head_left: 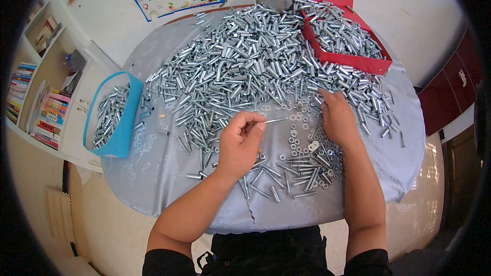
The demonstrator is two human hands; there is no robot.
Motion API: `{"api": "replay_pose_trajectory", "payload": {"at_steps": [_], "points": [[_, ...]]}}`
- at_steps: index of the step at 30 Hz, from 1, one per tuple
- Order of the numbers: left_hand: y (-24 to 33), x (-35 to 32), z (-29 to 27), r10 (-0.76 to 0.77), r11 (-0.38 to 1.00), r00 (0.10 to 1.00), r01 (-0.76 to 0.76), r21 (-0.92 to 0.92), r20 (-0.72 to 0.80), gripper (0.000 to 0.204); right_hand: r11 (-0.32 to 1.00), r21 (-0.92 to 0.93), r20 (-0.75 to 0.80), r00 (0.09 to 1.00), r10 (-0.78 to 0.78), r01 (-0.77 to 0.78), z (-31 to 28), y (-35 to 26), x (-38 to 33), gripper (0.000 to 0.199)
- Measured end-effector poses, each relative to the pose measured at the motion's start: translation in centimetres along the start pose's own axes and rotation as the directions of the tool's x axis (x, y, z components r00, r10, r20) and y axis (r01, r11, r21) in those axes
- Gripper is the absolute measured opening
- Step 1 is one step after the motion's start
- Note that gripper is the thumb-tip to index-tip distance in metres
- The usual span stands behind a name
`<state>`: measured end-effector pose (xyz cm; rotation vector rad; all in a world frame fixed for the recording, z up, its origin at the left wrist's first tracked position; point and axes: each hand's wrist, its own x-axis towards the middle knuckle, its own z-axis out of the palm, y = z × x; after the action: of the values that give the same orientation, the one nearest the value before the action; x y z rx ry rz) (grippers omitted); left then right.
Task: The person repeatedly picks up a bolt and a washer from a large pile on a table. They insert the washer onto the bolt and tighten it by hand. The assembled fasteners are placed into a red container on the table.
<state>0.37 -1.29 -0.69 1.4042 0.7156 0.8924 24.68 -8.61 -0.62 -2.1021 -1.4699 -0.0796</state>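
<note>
Your left hand (240, 140), thumb and forefinger pressed together, clamps a slim, straight silver metal shaft (276, 120) that points rightward above the middle of a shiny grey tablecloth (381, 174). Your right hand (338, 120) reaches to the near edge of a broad heap of silver metal bolts and tubes (240, 66); whether its fingers grip anything cannot be told. Small silver metal rings (306, 119) lie between your hands, with loose silver bolts and nuts (307, 171) nearer you. An open light-blue box (121, 145) stands at left, an open red box (353, 61) at far right, both filled with silver parts.
</note>
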Motion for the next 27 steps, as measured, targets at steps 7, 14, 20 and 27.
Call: {"api": "replay_pose_trajectory", "payload": {"at_steps": [7, 14, 20, 27], "points": [[0.3, -0.1, 0.0, 0.034, 0.999, 0.999, -0.034, 0.034, 0.002, 0.009, 0.670, 0.699, 0.321, 0.947, 0.017, -0.249, -2.6, -3.1, -0.4, 0.033], [0.2, -0.2, 0.2, -0.003, 1.000, 1.000, 0.003, -0.009, 0.008, 0.009, 0.370, 0.829, 0.493, 0.860, -0.131, -0.419, -1.5, -4.0, -1.1, 0.034], [0.6, -0.1, 0.4, 0.024, 1.000, 1.000, -0.024, -0.001, -0.007, 0.009, 0.455, 0.787, 0.535, 0.828, -0.168, -0.416, -1.8, -4.8, -1.5, 0.033], [0.5, -0.2, 0.3, 0.006, 1.000, 1.000, -0.006, 0.004, -0.002, 0.009, 0.399, 0.801, 0.560, 0.795, -0.233, -0.446, -2.1, -5.4, -1.4, 0.035]]}}
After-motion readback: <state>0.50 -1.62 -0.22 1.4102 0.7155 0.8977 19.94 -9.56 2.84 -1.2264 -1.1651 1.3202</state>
